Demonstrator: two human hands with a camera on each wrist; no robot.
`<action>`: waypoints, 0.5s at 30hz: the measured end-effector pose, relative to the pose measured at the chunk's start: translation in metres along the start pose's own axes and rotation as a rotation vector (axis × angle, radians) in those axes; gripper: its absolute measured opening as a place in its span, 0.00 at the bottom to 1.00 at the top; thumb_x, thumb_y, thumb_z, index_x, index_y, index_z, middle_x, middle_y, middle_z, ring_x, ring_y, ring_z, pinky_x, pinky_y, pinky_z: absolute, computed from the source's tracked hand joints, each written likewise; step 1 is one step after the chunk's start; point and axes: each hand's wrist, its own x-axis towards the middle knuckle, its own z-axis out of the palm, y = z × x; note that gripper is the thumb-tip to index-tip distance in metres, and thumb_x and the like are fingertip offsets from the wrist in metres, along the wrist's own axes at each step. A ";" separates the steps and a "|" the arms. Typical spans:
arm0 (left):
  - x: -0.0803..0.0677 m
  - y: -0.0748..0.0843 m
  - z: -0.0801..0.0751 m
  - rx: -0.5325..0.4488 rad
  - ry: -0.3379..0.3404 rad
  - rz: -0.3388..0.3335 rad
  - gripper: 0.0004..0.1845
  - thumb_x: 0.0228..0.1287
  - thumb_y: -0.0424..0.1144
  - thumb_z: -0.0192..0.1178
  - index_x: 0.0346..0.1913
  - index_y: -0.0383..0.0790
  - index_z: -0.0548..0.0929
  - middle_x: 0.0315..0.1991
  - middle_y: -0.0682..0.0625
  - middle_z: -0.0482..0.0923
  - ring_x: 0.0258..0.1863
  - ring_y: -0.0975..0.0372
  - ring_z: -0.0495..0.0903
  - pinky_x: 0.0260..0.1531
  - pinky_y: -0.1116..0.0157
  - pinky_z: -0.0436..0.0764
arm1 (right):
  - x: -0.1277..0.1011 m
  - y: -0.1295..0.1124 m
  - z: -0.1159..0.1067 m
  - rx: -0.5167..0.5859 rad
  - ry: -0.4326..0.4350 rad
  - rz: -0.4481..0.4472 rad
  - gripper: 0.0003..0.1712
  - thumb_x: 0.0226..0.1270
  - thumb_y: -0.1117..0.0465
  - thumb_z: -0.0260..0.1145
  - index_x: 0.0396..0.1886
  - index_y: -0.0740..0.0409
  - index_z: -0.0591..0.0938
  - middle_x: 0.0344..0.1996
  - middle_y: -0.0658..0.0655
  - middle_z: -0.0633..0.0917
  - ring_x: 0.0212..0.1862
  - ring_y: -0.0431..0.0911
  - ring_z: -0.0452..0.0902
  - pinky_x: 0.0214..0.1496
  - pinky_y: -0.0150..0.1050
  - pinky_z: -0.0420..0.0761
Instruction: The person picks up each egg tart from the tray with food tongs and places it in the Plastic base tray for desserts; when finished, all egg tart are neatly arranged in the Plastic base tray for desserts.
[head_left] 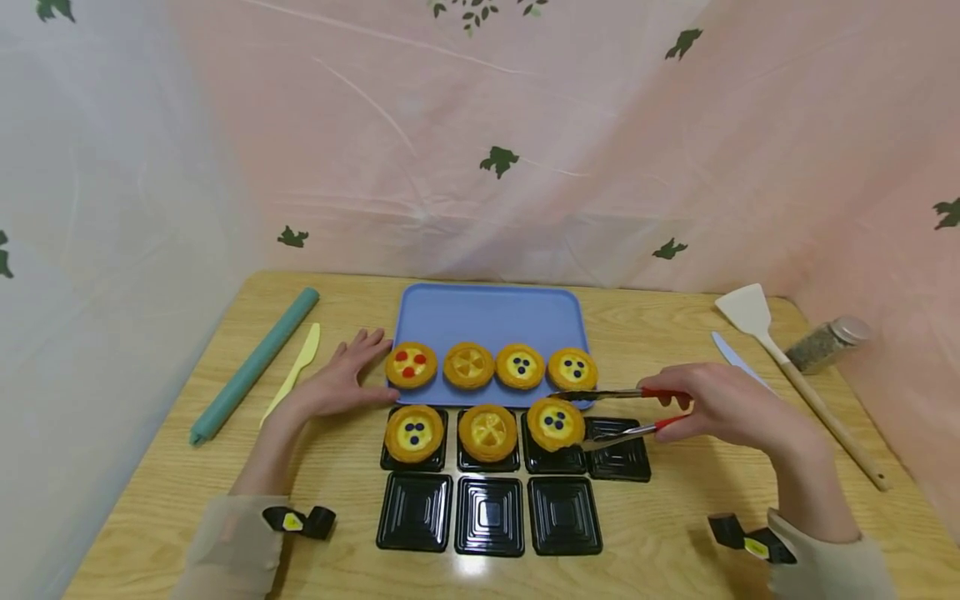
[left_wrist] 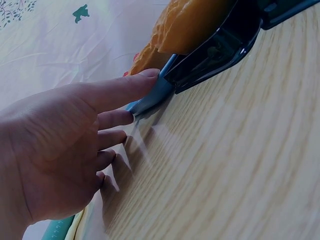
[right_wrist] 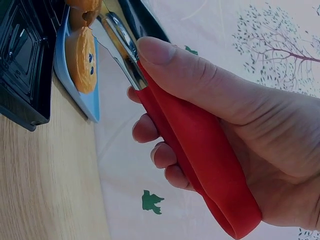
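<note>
Broadly, a pale wood-grain table (head_left: 675, 517) carries everything, backed by pink and white sheeting printed with green leaves. Toward its far edge lies a flat, rounded-corner blue tray (head_left: 487, 312) bearing four round tarts in a row along its near side. Just before the tray sit seven glossy black square cups (head_left: 489, 515) with stepped bottoms: four in the far row, three in the near one. Three far-row cups hold tarts; the fourth, at the right end, is bare.

Near the left edge lie a long teal rolling pin (head_left: 255, 362) and a yellow plastic knife (head_left: 296, 371); near the right edge, a white spatula (head_left: 757, 325) with wooden handle, a white knife and a lidded jar.

Metal tongs (head_left: 622, 414) with red handles clamp the blueberry tart (head_left: 556, 422), golden-crusted with yellow filling and three dark dots, tilted over the third cup. The right hand (head_left: 727, 408) squeezes the handles, thumb on top. The left hand (head_left: 341, 383) lies flat, fingers straight, fingertips (left_wrist: 150, 75) touching the tray's left corner.
</note>
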 end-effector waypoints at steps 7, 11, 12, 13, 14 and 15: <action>0.000 0.000 0.000 0.001 0.003 0.004 0.51 0.63 0.56 0.70 0.80 0.35 0.59 0.84 0.34 0.45 0.84 0.38 0.35 0.81 0.36 0.35 | 0.002 -0.003 0.002 -0.007 -0.017 0.017 0.30 0.54 0.43 0.80 0.56 0.45 0.87 0.39 0.39 0.88 0.34 0.32 0.73 0.30 0.28 0.72; 0.000 0.000 0.000 -0.001 0.003 0.005 0.51 0.63 0.56 0.70 0.81 0.35 0.59 0.84 0.34 0.44 0.84 0.39 0.35 0.81 0.36 0.35 | 0.002 -0.004 0.003 -0.014 -0.020 0.024 0.30 0.53 0.43 0.80 0.56 0.44 0.87 0.39 0.39 0.87 0.35 0.32 0.74 0.30 0.28 0.71; 0.000 0.000 0.000 -0.001 0.003 0.005 0.51 0.63 0.56 0.70 0.81 0.35 0.59 0.84 0.34 0.44 0.84 0.39 0.35 0.81 0.36 0.35 | 0.002 -0.004 0.003 -0.014 -0.020 0.025 0.30 0.53 0.43 0.80 0.56 0.44 0.87 0.39 0.39 0.87 0.35 0.32 0.74 0.30 0.28 0.71; 0.000 0.000 0.000 -0.002 0.003 0.005 0.51 0.63 0.56 0.70 0.81 0.35 0.59 0.84 0.34 0.44 0.84 0.39 0.35 0.81 0.36 0.35 | 0.002 -0.004 0.003 -0.013 -0.020 0.026 0.30 0.53 0.43 0.80 0.56 0.44 0.87 0.39 0.39 0.87 0.35 0.33 0.74 0.30 0.28 0.71; 0.000 0.000 0.000 -0.002 0.002 0.005 0.51 0.63 0.56 0.70 0.81 0.35 0.59 0.84 0.34 0.44 0.84 0.39 0.35 0.81 0.36 0.35 | 0.001 -0.004 0.003 -0.012 -0.019 0.025 0.30 0.53 0.43 0.80 0.56 0.44 0.87 0.39 0.39 0.87 0.35 0.33 0.74 0.30 0.28 0.71; 0.000 0.000 0.000 -0.002 0.002 0.005 0.51 0.63 0.56 0.70 0.81 0.36 0.59 0.84 0.34 0.44 0.84 0.39 0.35 0.81 0.36 0.35 | 0.001 -0.004 0.003 -0.013 -0.019 0.023 0.29 0.53 0.43 0.80 0.56 0.43 0.87 0.39 0.39 0.87 0.35 0.34 0.75 0.30 0.28 0.71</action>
